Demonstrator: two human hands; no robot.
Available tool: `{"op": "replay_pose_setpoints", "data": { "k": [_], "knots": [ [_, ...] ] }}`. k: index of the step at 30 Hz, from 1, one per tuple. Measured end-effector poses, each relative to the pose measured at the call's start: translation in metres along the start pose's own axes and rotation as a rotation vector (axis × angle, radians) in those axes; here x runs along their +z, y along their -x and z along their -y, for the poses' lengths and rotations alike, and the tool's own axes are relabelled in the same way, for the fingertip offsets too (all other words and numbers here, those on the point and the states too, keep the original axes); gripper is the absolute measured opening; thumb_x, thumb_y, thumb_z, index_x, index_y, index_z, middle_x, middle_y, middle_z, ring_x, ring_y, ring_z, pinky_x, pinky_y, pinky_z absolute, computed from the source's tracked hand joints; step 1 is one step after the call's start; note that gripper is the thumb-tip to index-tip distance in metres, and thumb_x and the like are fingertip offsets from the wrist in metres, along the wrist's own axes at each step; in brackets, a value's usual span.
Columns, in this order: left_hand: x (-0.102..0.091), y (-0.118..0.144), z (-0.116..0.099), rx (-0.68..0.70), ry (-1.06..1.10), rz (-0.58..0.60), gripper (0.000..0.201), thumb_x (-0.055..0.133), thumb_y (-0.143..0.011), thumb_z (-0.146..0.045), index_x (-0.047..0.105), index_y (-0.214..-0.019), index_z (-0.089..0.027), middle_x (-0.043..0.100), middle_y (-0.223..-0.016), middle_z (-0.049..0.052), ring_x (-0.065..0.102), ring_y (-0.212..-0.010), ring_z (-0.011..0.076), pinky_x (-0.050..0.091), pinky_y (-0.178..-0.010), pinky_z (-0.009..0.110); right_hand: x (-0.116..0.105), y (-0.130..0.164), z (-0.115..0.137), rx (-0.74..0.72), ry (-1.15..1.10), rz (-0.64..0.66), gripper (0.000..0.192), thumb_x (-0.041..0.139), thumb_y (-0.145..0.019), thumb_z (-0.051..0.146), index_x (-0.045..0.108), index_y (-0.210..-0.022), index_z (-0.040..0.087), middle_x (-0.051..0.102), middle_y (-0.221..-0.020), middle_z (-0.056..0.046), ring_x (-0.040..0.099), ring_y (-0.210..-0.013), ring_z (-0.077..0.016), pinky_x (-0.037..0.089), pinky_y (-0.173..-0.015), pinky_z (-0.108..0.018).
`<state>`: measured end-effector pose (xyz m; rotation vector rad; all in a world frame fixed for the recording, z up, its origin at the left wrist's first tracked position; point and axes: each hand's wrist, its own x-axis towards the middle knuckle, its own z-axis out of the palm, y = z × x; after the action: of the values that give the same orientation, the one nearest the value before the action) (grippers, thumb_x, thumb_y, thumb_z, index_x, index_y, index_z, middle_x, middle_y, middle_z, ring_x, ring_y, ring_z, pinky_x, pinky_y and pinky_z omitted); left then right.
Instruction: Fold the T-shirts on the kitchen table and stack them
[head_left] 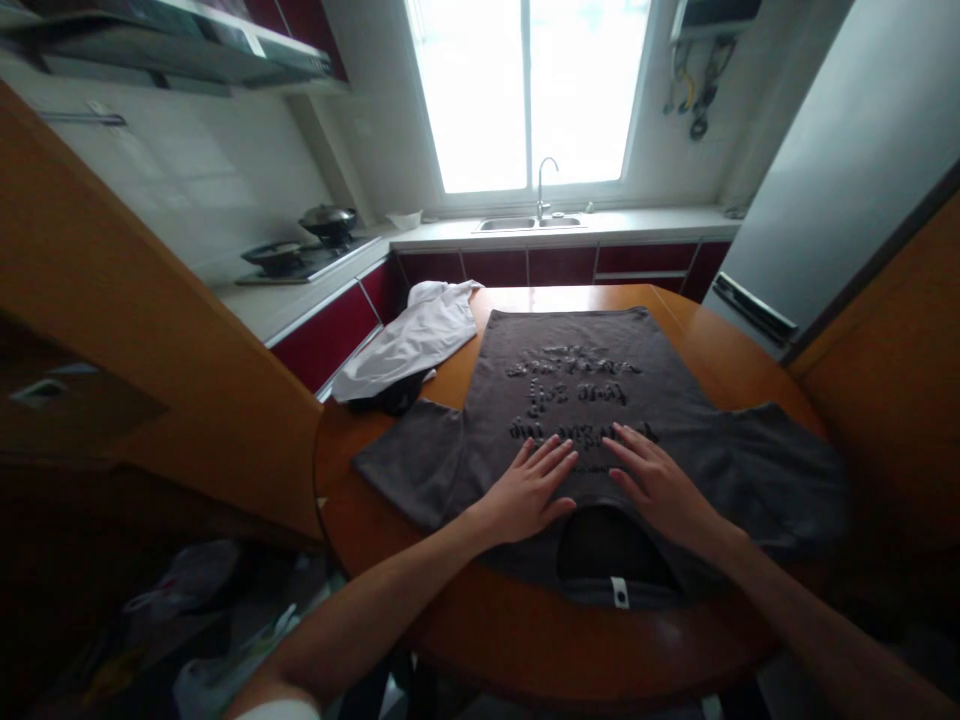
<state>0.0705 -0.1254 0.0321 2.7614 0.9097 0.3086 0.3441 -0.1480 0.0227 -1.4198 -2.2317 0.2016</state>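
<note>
A dark grey T-shirt (577, 350) with printed lettering lies spread flat, front up, on a round wooden table (525, 620). Its collar faces me and its sleeves stretch out to both sides. My left hand (529, 490) rests palm down on the chest of the shirt, just left of the neck opening, fingers apart. My right hand (656, 480) lies flat on the shirt just right of the neck opening, fingers spread too. Neither hand grips the cloth.
A white garment (409, 345) lies crumpled at the table's far left edge over something dark. Beyond are a kitchen counter with a sink (529, 222), a stove with pans (307, 250) on the left, and a grey refrigerator (832, 180) on the right. Bags lie on the floor at lower left.
</note>
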Motion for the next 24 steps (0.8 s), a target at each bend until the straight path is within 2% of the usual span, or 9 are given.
{"op": "replay_pose_setpoints", "data": {
  "k": [3, 5, 10, 13, 16, 19, 21, 24],
  "knots": [
    [0.008, 0.001, 0.008, -0.087, -0.019, 0.004, 0.070, 0.038, -0.102, -0.056, 0.021, -0.160, -0.021, 0.025, -0.166, 0.012, 0.012, -0.155, 0.0278, 0.013, -0.124, 0.056, 0.002, -0.038, -0.002, 0.000, -0.002, -0.090, 0.048, 0.042, -0.102, 0.035, 0.052, -0.147, 0.020, 0.043, -0.156, -0.013, 0.039, -0.145, -0.0273, 0.035, -0.119, -0.049],
    [0.012, 0.004, 0.012, -0.122, -0.018, 0.029, 0.069, 0.038, -0.102, -0.058, 0.026, -0.159, -0.021, 0.025, -0.166, 0.012, 0.015, -0.155, 0.0299, 0.015, -0.124, 0.057, 0.014, -0.052, -0.004, 0.034, 0.025, -0.107, 0.050, 0.040, -0.102, 0.037, 0.049, -0.148, 0.018, 0.042, -0.157, -0.015, 0.037, -0.146, -0.0286, 0.034, -0.119, -0.051],
    [0.011, 0.007, 0.013, -0.140, 0.034, 0.015, 0.062, 0.040, -0.102, -0.056, 0.036, -0.155, -0.024, 0.032, -0.163, 0.011, 0.023, -0.153, 0.0303, 0.022, -0.122, 0.057, 0.063, -0.048, -0.015, 0.114, 0.090, -0.053, 0.051, 0.041, -0.101, 0.040, 0.050, -0.147, 0.021, 0.042, -0.157, -0.015, 0.033, -0.148, -0.0325, 0.031, -0.115, -0.062],
    [0.004, 0.005, 0.014, -0.164, 0.078, -0.037, 0.051, 0.046, -0.102, -0.046, 0.046, -0.148, -0.025, 0.042, -0.158, 0.010, 0.032, -0.149, 0.0278, 0.028, -0.121, 0.054, 0.076, -0.043, -0.020, 0.127, 0.087, -0.044, 0.048, 0.043, -0.099, 0.039, 0.055, -0.142, 0.021, 0.047, -0.154, -0.015, 0.038, -0.146, -0.0325, 0.032, -0.115, -0.062],
    [-0.013, 0.004, 0.023, -0.204, 0.100, -0.133, 0.043, 0.052, -0.100, -0.034, 0.053, -0.142, -0.026, 0.047, -0.154, 0.009, 0.037, -0.147, 0.0256, 0.032, -0.121, 0.050, 0.073, -0.046, -0.021, 0.143, 0.044, -0.104, 0.046, 0.043, -0.099, 0.037, 0.057, -0.139, 0.020, 0.050, -0.150, -0.016, 0.041, -0.143, -0.0328, 0.037, -0.112, -0.060],
    [-0.041, 0.011, 0.045, -0.307, 0.125, -0.276, 0.039, 0.053, -0.099, -0.029, 0.057, -0.138, -0.025, 0.052, -0.150, 0.008, 0.046, -0.141, 0.0239, 0.038, -0.118, 0.045, 0.068, -0.049, -0.021, 0.113, -0.021, -0.159, 0.044, 0.046, -0.097, 0.036, 0.060, -0.136, 0.022, 0.054, -0.146, -0.014, 0.045, -0.140, -0.0324, 0.039, -0.111, -0.058],
    [-0.062, 0.025, 0.065, -0.421, 0.138, -0.381, 0.037, 0.053, -0.098, -0.028, 0.060, -0.135, -0.023, 0.058, -0.143, 0.008, 0.052, -0.134, 0.0231, 0.041, -0.116, 0.042, 0.067, -0.049, -0.022, 0.110, -0.055, -0.173, 0.042, 0.047, -0.096, 0.036, 0.063, -0.132, 0.022, 0.057, -0.142, -0.014, 0.048, -0.136, -0.0325, 0.041, -0.110, -0.057],
    [-0.085, 0.062, 0.099, -0.656, 0.089, -0.539, 0.035, 0.054, -0.096, -0.029, 0.062, -0.129, -0.020, 0.064, -0.133, 0.009, 0.058, -0.127, 0.0241, 0.043, -0.113, 0.041, 0.068, -0.047, -0.023, 0.119, -0.074, -0.168, 0.039, 0.048, -0.095, 0.037, 0.068, -0.124, 0.021, 0.061, -0.136, -0.014, 0.052, -0.132, -0.0333, 0.043, -0.108, -0.057]
  ]
}}
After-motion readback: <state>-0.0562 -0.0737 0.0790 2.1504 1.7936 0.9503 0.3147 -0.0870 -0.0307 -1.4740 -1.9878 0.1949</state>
